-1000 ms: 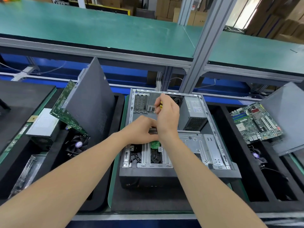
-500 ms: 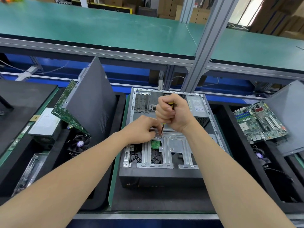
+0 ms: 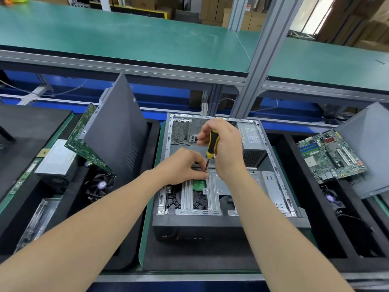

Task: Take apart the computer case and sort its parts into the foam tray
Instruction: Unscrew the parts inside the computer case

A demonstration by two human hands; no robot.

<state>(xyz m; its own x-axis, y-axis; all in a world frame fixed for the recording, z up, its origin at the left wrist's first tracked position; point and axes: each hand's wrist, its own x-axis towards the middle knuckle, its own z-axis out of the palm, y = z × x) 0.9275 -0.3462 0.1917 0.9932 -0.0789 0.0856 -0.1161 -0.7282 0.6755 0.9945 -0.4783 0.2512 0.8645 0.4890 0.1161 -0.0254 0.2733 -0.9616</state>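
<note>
- the computer case lies open side up on a dark mat in the middle of the workbench, its black front panel toward the near edge and its rear slots toward the far edge.
- the right hand is curled around a yellow-and-black screwdriver, held nearly upright with its tip down on the silver drive bracket inside the case.
- the left hand rests on the bracket just beside the tip, fingertips pinched together around the shaft; what lies under them is hidden.
- a small green board shows just below the left hand.
- the grey power supply sits in the case's far right corner.
- the foam tray on the left side of the bench holds a grey side panel standing tilted, a green circuit board leaning on it, a black fan and a silver box.
- a second foam tray at the right edge carries a motherboard and another grey panel.
</note>
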